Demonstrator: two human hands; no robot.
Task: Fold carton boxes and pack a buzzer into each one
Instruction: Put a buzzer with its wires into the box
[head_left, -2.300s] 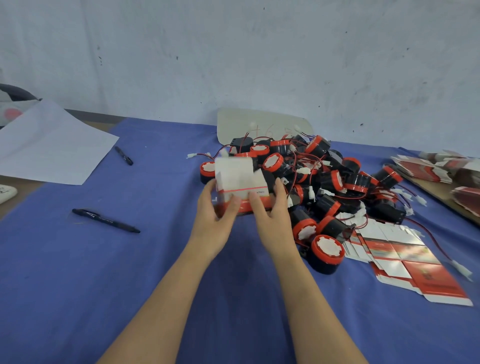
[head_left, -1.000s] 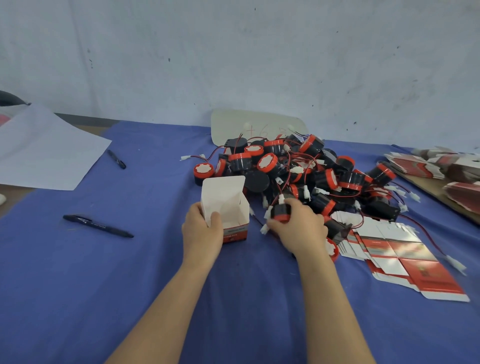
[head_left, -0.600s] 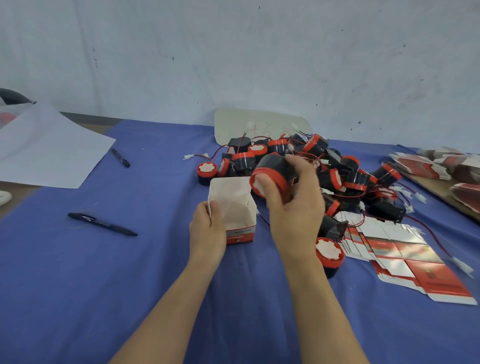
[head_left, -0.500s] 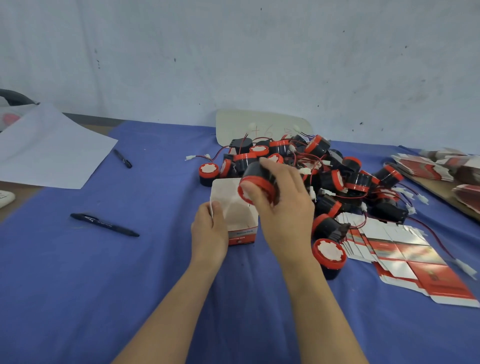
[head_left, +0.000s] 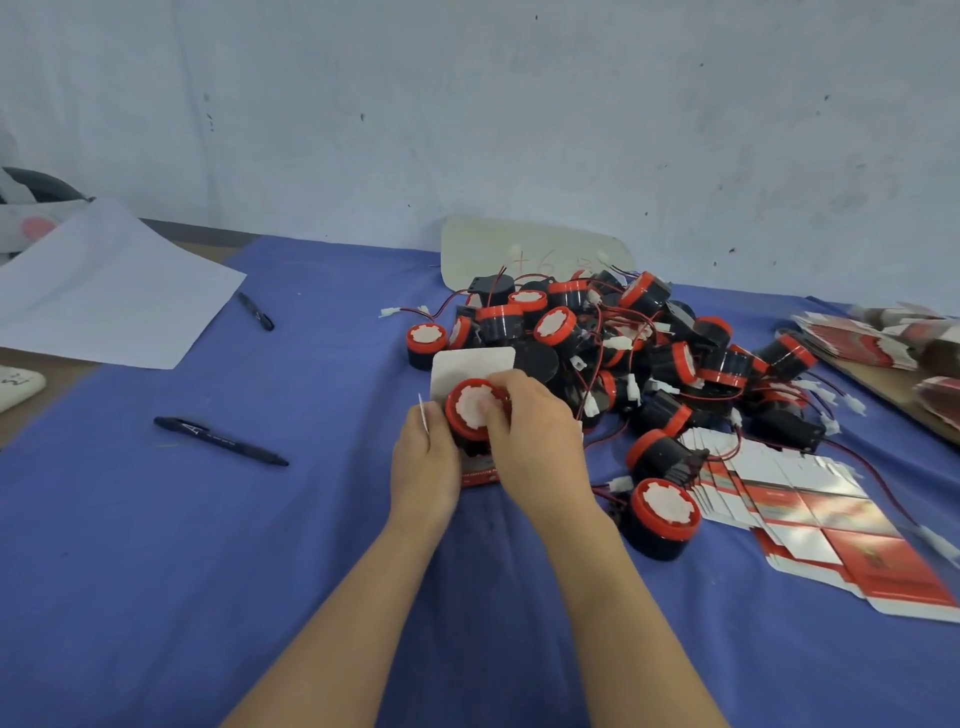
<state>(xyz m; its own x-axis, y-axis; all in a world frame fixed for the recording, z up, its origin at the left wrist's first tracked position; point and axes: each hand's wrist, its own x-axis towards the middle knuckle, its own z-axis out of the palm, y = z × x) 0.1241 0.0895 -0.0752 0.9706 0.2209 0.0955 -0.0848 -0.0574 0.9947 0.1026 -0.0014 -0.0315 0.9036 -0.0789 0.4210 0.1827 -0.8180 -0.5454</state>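
Observation:
An open white and red carton box stands on the blue cloth, its top flap raised at the back. My left hand grips the box's left side. My right hand holds a black buzzer with a red rim and white face in the box's mouth, face towards me. The box's lower part is mostly hidden behind both hands. A pile of several buzzers with red and black wires lies just right of and behind the box. Flat unfolded cartons lie fanned out at the right.
A lone buzzer stands right of my right wrist. Two black pens lie on the cloth at the left, beside a white paper sheet. More flat cartons are stacked at the far right edge. A pale board leans on the wall.
My right hand picked a buzzer from the pile, carried it left and lowered it into the box's mouth. My left hand kept hold of the box.

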